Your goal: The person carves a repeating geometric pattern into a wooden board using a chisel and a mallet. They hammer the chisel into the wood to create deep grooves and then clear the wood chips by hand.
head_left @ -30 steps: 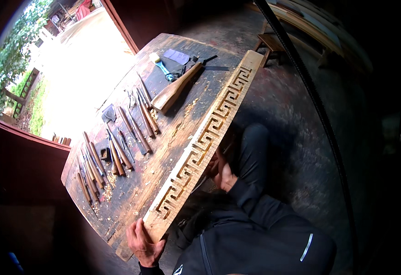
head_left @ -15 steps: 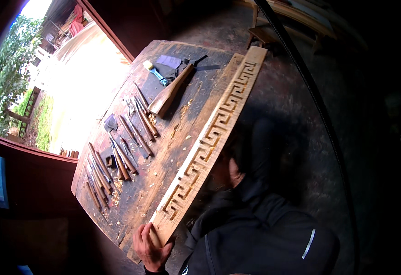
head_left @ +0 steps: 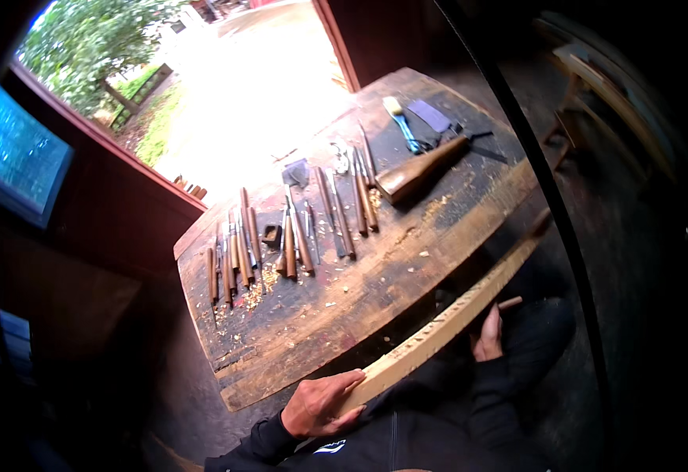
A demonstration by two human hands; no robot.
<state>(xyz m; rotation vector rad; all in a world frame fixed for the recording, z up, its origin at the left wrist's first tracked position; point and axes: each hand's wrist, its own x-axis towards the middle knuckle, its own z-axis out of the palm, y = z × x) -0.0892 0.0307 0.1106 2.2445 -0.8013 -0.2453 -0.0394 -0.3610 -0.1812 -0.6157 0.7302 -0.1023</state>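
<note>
A long pale wooden board (head_left: 446, 316) is held off the near edge of the workbench, over my lap. It is turned on edge, so its carved notches show only as a row along the rim. My left hand (head_left: 324, 403) grips its left end, thumb below and fingers on top. My right hand (head_left: 488, 338) is closed beside the board's near side. A thin wooden handle (head_left: 510, 302) sticks out of it; the rest of that tool is hidden.
On the workbench (head_left: 344, 318) lie several wood-handled chisels (head_left: 237, 252), a wooden mallet (head_left: 422, 169), a blue-handled brush (head_left: 403, 126), a purple sharpening stone (head_left: 429, 116), a small dark block (head_left: 271, 234) and wood shavings. A black cable (head_left: 544, 177) hangs at right.
The board has come off the bench edge toward me and rolled, turning its carved face from view. My right hand now shows beside it. The view has swung, shifting the bench rightward.
</note>
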